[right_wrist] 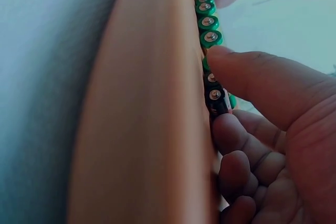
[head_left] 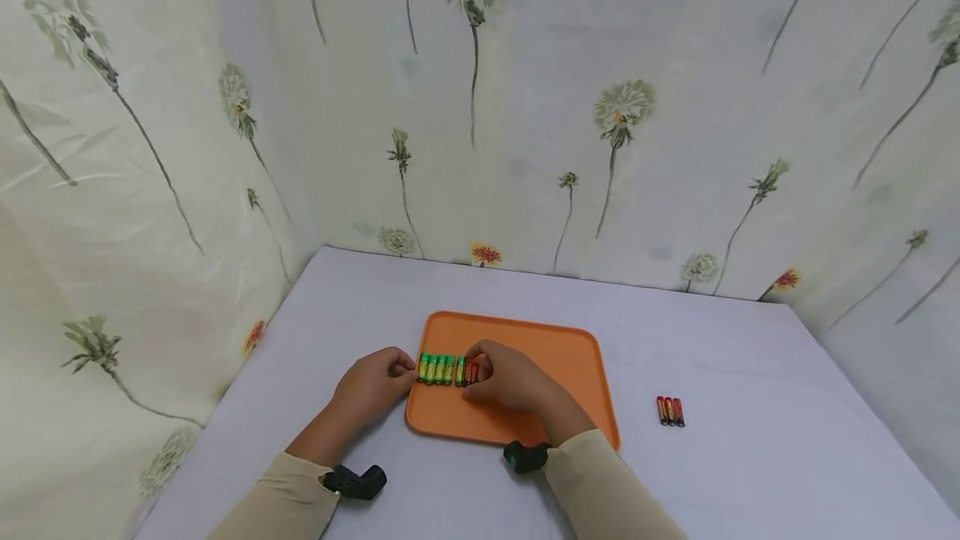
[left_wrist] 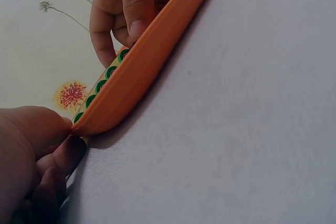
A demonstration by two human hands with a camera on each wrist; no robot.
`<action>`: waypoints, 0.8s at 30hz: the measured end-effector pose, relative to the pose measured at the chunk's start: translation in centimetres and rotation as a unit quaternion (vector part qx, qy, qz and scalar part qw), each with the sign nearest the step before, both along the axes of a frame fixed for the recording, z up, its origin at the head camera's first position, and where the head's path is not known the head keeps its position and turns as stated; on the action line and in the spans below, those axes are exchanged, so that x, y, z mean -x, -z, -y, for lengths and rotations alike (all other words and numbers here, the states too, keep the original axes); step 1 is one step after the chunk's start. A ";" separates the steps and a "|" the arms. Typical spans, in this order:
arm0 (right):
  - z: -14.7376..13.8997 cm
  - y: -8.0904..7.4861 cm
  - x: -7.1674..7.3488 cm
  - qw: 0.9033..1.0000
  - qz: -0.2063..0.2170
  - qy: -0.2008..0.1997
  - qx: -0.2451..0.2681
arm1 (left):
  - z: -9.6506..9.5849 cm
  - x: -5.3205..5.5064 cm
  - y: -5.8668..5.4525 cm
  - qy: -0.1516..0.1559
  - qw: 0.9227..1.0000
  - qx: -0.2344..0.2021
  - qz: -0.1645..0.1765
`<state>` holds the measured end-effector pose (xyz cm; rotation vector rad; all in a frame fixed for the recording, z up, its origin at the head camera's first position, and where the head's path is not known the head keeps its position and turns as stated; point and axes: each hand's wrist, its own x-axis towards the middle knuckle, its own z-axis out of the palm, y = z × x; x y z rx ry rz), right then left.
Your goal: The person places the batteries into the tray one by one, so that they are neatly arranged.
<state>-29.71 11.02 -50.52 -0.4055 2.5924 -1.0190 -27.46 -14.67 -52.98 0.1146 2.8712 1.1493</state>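
An orange tray [head_left: 532, 415] lies on the table, bearing a row of green-and-yellow batteries [head_left: 436, 368] near its left side. At the tray's left edge, my left hand [head_left: 375, 387] pinches the rim between thumb and finger, close beside the outermost green battery. My right hand [head_left: 517, 382] reaches over the tray and holds two red batteries [head_left: 471, 372] at the right end of the row, thumb on the near side. In the right wrist view these batteries [right_wrist: 214, 94] show dark ends with metal tips, partly hidden by the thumb.
Three red batteries [head_left: 670, 411] lie side by side on the white tablecloth [head_left: 757, 457], right of the tray. A flower-printed curtain [head_left: 525, 107] hangs behind and left of the table. Black straps with devices [head_left: 356, 482] sit on both wrists.
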 end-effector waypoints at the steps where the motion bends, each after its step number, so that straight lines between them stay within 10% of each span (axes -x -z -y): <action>1: 0.0 0.0 0.0 1.000 0.000 -0.001 0.002 | 0.1 0.0 0.0 -0.001 1.000 0.002 0.000; 24: -2.1 -0.2 -1.1 1.000 -0.014 -0.005 -0.003 | 0.0 -0.2 -0.1 0.003 1.000 -0.006 0.000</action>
